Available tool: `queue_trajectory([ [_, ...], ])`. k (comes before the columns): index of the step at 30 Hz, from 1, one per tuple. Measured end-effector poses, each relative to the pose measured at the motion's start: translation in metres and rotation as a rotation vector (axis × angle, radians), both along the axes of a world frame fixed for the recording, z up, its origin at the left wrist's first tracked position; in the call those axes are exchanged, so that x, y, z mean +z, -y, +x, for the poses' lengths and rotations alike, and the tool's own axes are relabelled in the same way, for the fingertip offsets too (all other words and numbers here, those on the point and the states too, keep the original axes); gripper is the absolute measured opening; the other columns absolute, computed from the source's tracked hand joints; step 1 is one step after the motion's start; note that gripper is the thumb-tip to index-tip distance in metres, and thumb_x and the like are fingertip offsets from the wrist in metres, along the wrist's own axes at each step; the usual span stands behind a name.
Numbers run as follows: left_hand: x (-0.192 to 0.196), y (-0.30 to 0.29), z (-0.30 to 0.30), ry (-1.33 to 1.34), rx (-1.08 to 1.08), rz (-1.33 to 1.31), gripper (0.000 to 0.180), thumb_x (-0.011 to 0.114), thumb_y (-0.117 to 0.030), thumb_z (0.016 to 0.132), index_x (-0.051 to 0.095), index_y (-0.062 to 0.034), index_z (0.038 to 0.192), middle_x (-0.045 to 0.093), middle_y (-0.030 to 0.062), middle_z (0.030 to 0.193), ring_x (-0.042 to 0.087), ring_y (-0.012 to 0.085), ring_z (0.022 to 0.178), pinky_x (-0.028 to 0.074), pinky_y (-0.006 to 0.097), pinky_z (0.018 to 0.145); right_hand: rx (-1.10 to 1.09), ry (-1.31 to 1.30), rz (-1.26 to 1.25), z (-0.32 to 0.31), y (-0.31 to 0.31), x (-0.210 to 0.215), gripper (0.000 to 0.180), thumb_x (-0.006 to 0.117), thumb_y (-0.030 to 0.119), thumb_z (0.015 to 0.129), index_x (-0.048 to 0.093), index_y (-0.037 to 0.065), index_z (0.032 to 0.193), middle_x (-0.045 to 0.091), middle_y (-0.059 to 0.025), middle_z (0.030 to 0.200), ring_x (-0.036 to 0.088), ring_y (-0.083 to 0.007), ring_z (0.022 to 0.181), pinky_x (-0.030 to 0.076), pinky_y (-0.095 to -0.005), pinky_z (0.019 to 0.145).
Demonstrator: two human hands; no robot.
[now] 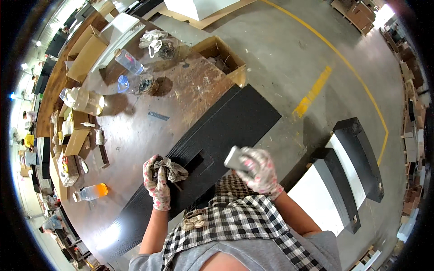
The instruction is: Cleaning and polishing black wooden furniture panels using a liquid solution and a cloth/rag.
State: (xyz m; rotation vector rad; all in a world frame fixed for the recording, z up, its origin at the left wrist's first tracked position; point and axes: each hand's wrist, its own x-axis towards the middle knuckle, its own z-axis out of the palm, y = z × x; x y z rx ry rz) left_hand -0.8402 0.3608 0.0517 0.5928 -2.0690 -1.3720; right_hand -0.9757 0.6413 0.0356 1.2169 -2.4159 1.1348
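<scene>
A long black board (pixel 239 117) with a wood-grain surface and a rectangular dark slot (pixel 196 161) lies slantwise across the table's near edge in front of me. My left hand (pixel 156 183), in a floral glove, is closed on a crumpled grey rag (pixel 173 170) over the board, left of the slot. Gloved alike, my right hand (pixel 260 174) grips a small pale grey block (pixel 233 159) just above the board's near edge. What the block is made of I cannot tell.
Bottles, among them one with orange liquid (pixel 92 192), and cardboard boxes (pixel 77 135) stand on the brown table (pixel 131 149). An open carton (pixel 220 52) sits beyond its far edge. Black-and-white panels (pixel 334 185) stand on the floor at right. A yellow line (pixel 337 49) curves across the floor.
</scene>
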Motion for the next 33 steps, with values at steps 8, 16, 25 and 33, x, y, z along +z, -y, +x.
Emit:
queue_trajectory([
  [8, 0.027, 0.013, 0.068, -0.093, -0.180, 0.038, 0.032, 0.058, -0.009, 0.084, 0.059, 0.0029, 0.114, 0.061, 0.0122, 0.109, 0.060, 0.0214, 0.097, 0.047, 0.032, 0.089, -0.476, -0.054, 0.018, -0.053, -0.007, 0.009, 0.044, 0.077, 0.018, 0.074, 0.062, 0.005, 0.113, 0.059, -0.0146, 0.120, 0.053, -0.0311, 0.113, 0.041, -0.0418, 0.101],
  [16, 0.028, 0.045, 0.175, -0.067, -0.130, 0.151, 0.034, 0.062, -0.020, 0.085, 0.061, 0.0025, 0.111, 0.061, 0.0124, 0.104, 0.059, 0.0208, 0.094, 0.047, 0.033, 0.086, -0.074, 0.219, 0.089, 0.177, 0.106, 0.004, 0.047, 0.075, 0.025, 0.075, 0.058, 0.007, 0.115, 0.056, -0.0131, 0.124, 0.051, -0.0301, 0.115, 0.045, -0.0448, 0.096],
  [25, 0.028, 0.037, 0.240, -0.094, -0.260, 0.100, 0.027, 0.063, -0.006, 0.076, 0.065, -0.0006, 0.102, 0.067, 0.0148, 0.095, 0.064, 0.0263, 0.082, 0.051, 0.035, 0.074, -0.379, -0.007, 0.069, 0.091, 0.079, 0.007, 0.039, 0.076, 0.019, 0.077, 0.061, 0.005, 0.111, 0.056, -0.0130, 0.120, 0.051, -0.0296, 0.115, 0.041, -0.0426, 0.101],
  [33, 0.022, -0.006, 0.293, 0.030, -0.018, 0.222, 0.025, 0.064, -0.009, 0.079, 0.066, 0.0006, 0.102, 0.068, 0.0146, 0.097, 0.065, 0.0255, 0.086, 0.051, 0.035, 0.078, 0.367, -0.155, -0.005, 0.253, 0.171, -0.012, 0.042, 0.072, 0.029, 0.080, 0.060, 0.007, 0.114, 0.057, -0.0155, 0.123, 0.054, -0.0300, 0.112, 0.046, -0.0433, 0.092],
])
